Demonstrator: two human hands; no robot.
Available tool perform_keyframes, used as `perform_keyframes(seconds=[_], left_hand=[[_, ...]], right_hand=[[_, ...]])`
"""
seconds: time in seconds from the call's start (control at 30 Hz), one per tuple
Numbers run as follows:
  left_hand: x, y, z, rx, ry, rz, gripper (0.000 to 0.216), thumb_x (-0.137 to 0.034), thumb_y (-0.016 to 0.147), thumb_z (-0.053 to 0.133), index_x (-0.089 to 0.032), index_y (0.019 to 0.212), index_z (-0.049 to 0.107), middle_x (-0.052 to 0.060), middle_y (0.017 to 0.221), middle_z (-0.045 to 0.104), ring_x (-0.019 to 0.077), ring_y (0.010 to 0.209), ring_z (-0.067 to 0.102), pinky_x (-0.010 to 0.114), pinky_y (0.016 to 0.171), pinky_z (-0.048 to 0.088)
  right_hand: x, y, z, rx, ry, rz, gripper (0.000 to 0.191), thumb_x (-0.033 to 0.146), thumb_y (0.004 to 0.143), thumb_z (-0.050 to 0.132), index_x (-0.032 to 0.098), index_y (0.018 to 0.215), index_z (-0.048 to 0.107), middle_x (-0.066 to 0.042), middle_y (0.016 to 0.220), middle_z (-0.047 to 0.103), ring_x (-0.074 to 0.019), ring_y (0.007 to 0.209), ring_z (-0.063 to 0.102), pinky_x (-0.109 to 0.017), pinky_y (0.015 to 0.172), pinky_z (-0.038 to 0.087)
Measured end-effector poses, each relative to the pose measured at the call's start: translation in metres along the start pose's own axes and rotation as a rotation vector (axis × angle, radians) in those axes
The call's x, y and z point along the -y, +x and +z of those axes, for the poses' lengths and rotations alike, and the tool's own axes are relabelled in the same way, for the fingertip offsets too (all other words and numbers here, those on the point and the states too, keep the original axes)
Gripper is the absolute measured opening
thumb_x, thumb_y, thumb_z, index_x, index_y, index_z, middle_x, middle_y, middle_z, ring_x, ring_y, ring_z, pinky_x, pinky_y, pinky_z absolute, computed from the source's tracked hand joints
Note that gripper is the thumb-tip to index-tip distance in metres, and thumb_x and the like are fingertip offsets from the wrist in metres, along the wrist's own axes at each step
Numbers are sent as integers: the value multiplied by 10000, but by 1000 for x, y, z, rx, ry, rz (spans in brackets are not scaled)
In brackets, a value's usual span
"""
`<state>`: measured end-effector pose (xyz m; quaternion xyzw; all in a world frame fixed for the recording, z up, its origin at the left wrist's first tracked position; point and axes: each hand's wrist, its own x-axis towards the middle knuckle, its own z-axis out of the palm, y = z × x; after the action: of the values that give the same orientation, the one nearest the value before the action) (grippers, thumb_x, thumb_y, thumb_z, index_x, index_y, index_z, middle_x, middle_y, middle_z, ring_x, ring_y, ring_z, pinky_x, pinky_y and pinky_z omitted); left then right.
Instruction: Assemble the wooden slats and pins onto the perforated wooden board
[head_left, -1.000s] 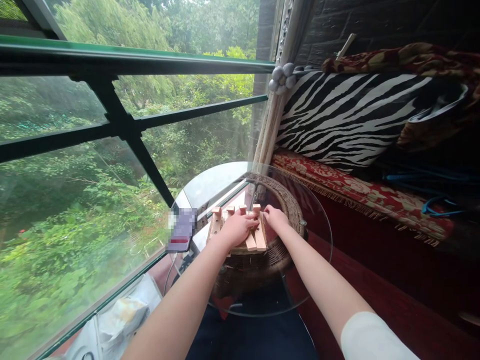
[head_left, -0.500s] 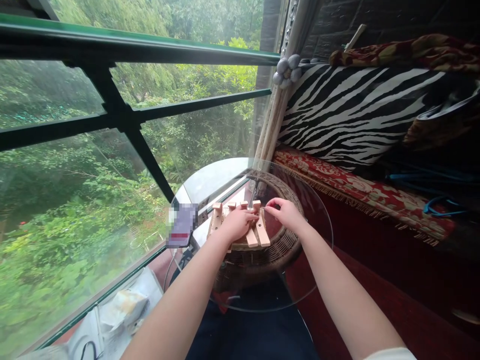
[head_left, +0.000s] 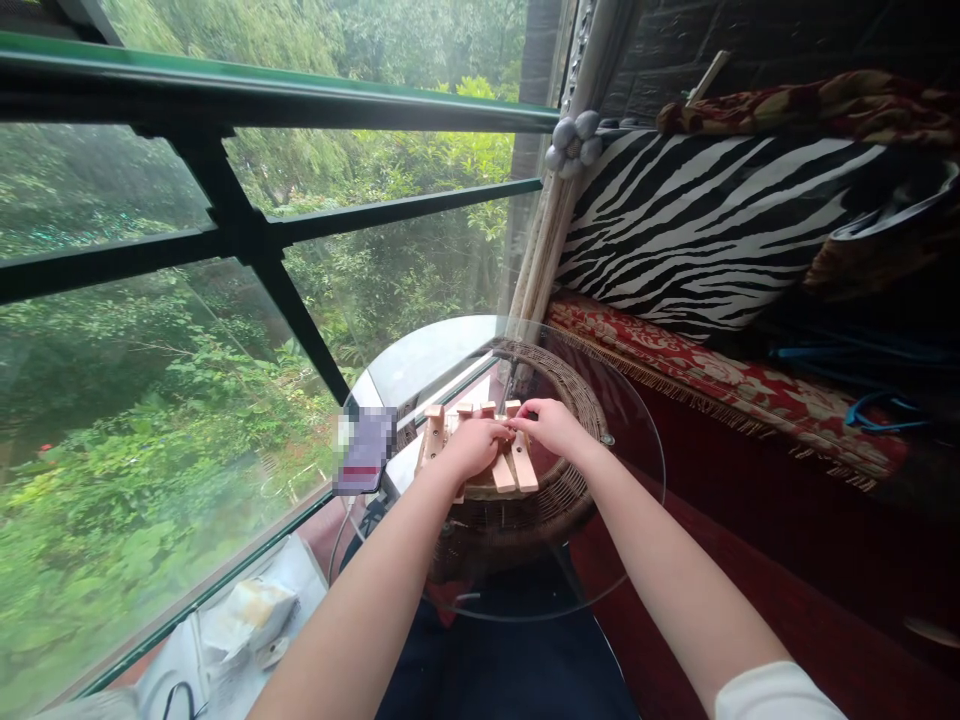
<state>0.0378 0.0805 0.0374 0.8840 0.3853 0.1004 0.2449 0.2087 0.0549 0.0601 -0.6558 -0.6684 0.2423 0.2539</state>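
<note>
Several pale wooden bars (head_left: 522, 466) with raised end blocks and small dark holes lie side by side on a round glass table (head_left: 630, 420). Bent over the middle bars, my left hand (head_left: 478, 446) has its fingers drawn together, the tips near the rightmost bar. My right hand (head_left: 553, 427) is at the upper part of that bar, thumb and finger pinched close to my left fingertips. Whatever lies between the fingers of either hand is too small or hidden to make out. My left hand covers part of the bars.
A phone (head_left: 367, 450), partly blurred out, lies at the table's left edge with a white cable (head_left: 339, 540). Woven wicker (head_left: 577, 495) shows through the glass. A window with a green frame (head_left: 247, 235) borders the left; a white bag (head_left: 244, 620) sits below it.
My right hand has moved left and now reaches the rightmost bar, close to my left fingertips. My left hand has stayed nearly still over the bars.
</note>
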Motion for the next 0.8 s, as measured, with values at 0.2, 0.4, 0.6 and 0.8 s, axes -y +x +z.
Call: perform_keyframes(seconds=[0.2, 0.4, 0.6, 0.8], left_hand=[[3, 1, 1, -7, -33, 2, 401, -106, 785, 408, -224, 1021, 710, -2, 1091, 692, 194, 1015, 564, 294, 923, 442], [2, 2, 1, 10, -59, -36, 409, -103, 780, 414, -228, 1035, 707, 1, 1096, 690, 191, 1051, 552, 290, 958, 423], [-1, 1, 0, 16, -68, -51, 382, -140, 801, 430, -244, 1040, 709, -13, 1083, 695, 202, 1078, 529, 290, 966, 417], [-2, 1, -1, 18, -73, -73, 380, -140, 804, 431, -237, 1048, 706, 11, 1091, 689, 190, 1069, 539, 283, 975, 415]], right_hand=[[0, 2, 12, 7, -52, 4, 106, 270, 702, 653, 179, 649, 668, -19, 674, 672, -143, 654, 576, -236, 609, 391], [-8, 1, 11, 57, 126, 81, 218, 345, 710, 643, 137, 675, 699, -40, 653, 674, -150, 629, 584, -242, 590, 415], [-9, -2, 11, 106, 331, 137, 228, 328, 738, 635, 106, 744, 686, -14, 546, 607, -121, 522, 536, -234, 534, 432], [-5, 1, 18, 94, 298, 175, 179, 300, 736, 654, 123, 723, 631, 1, 563, 591, -106, 520, 516, -225, 537, 427]])
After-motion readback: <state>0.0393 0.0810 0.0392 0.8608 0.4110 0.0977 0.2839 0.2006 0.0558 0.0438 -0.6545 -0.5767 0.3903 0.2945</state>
